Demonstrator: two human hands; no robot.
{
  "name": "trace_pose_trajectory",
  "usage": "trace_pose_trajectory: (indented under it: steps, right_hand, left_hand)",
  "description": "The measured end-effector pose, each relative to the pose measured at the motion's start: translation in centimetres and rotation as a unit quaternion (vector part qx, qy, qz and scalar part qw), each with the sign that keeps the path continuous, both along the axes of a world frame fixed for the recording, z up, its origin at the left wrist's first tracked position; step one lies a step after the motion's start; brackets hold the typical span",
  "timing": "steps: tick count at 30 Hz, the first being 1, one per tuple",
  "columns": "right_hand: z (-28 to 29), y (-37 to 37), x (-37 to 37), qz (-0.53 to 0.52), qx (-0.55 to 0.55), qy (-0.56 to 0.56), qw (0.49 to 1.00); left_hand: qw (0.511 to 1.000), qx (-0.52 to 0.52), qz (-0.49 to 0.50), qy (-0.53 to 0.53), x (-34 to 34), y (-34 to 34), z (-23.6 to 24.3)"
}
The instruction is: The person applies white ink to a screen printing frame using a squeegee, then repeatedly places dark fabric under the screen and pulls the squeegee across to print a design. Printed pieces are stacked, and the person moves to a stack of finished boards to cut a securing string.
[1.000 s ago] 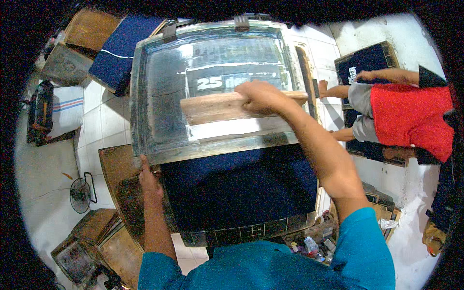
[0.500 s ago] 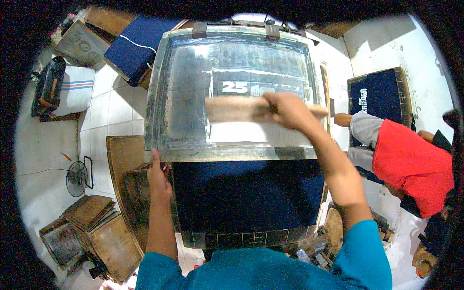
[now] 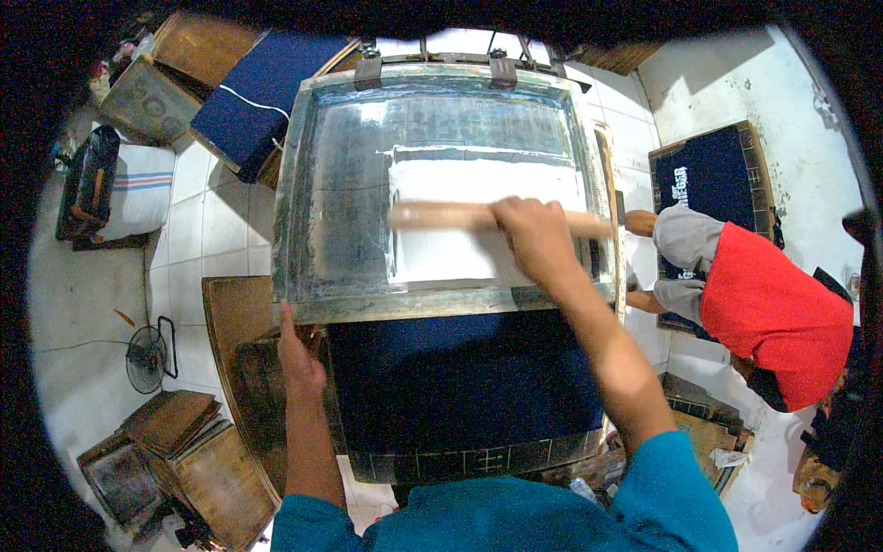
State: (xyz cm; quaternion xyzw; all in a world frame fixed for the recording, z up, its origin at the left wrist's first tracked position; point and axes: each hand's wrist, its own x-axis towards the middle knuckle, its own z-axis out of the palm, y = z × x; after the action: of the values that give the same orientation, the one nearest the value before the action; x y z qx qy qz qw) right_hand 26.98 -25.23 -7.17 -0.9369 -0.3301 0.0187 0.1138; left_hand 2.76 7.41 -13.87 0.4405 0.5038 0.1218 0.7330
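A screen printing frame (image 3: 432, 306) lies over a board covered in dark blue cloth (image 3: 460, 382). White ink (image 3: 478, 179) coats a rectangular part of its mesh. My right hand (image 3: 538, 241) is closed around the wooden handle of a squeegee (image 3: 441, 216), which lies crosswise over the white area and is blurred by motion. At the frame's near left corner, my left hand (image 3: 302, 359) grips the wood, thumb on the edge; its other fingers are partly hidden.
Metal hinge clamps (image 3: 502, 72) hold the frame's far side. On the right, a person in a red shirt (image 3: 777, 313) bends beside another blue-covered board (image 3: 704, 179). Stacked boards (image 3: 216, 460) and a fan (image 3: 147, 357) stand at left. Another blue board (image 3: 248, 101) lies far left.
White ink now covers the upper mesh area where pale lettering showed before. My right hand still holds the squeegee across the mesh. The whole view has shifted slightly.
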Motion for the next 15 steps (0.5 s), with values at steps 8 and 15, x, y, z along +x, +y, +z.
trace_pose_trajectory:
  steps: [8,15]
  right_hand:
    - [7.5,-2.8,-8.7,-0.060,0.072,-0.064,0.994]
    - [20.9,-0.6,3.1,-0.082,0.099,-0.437,0.890]
  left_hand:
    - [0.994,0.067,-0.003,-0.089,0.6,-1.7,5.7]
    - [0.900,0.343,0.030,-0.268,9.0,1.3,21.0]
